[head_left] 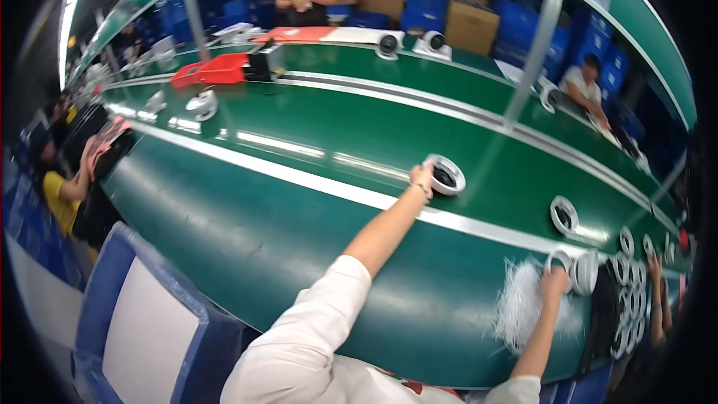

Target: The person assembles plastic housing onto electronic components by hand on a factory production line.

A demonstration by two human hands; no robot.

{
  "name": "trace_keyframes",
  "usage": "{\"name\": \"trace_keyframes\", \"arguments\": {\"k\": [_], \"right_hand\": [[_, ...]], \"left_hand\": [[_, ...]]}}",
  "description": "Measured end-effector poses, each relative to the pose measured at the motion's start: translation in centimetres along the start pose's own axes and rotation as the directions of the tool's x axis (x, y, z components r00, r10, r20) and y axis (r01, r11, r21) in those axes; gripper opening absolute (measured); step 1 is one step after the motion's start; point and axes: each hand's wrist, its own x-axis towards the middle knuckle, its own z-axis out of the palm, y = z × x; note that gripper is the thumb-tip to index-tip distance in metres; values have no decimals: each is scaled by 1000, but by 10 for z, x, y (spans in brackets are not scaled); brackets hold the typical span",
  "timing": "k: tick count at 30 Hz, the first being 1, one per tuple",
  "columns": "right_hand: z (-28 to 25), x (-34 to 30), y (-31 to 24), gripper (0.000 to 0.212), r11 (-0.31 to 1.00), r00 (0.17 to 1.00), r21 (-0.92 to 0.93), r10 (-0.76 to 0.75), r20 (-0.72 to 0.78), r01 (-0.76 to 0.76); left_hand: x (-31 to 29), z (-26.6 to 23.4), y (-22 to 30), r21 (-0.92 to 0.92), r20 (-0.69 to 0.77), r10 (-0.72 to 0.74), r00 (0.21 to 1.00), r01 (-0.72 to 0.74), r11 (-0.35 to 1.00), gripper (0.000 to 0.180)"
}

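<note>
My left hand [421, 176] reaches out over the green belt. Its fingers are closed on the near rim of a white round housing [447, 175] with a dark centre. Low on the right, my right hand [554, 281] grips a white ring-shaped part [558, 260] at the edge of the worktable; its fingertips are partly hidden. A white cup-shaped part [584, 273] stands right beside it. Left of that hand lies a heap of thin white strips [520, 307]. Another white round housing [564, 215] rests farther right on the belt.
Black cables [601, 314] and several stacked white rings [630, 295] lie at the right. Red trays [211, 71] stand at the far left. A metal post [535, 52] rises beyond the belt. A blue-framed chair [149, 322] is at lower left. Other people work around the line.
</note>
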Motion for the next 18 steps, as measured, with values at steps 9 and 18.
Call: {"name": "trace_keyframes", "arguments": {"k": [9, 18], "right_hand": [[-111, -18, -158, 17, 620, 796, 503, -423, -432, 602], [-100, -174, -288, 8, -304, -2, 583, -888, -460, 754]], "left_hand": [[-80, -54, 210, 318, 273, 479, 834, -548, 773, 46], [-394, -320, 390, 824, 486, 617, 619, -88, -560, 25]]}}
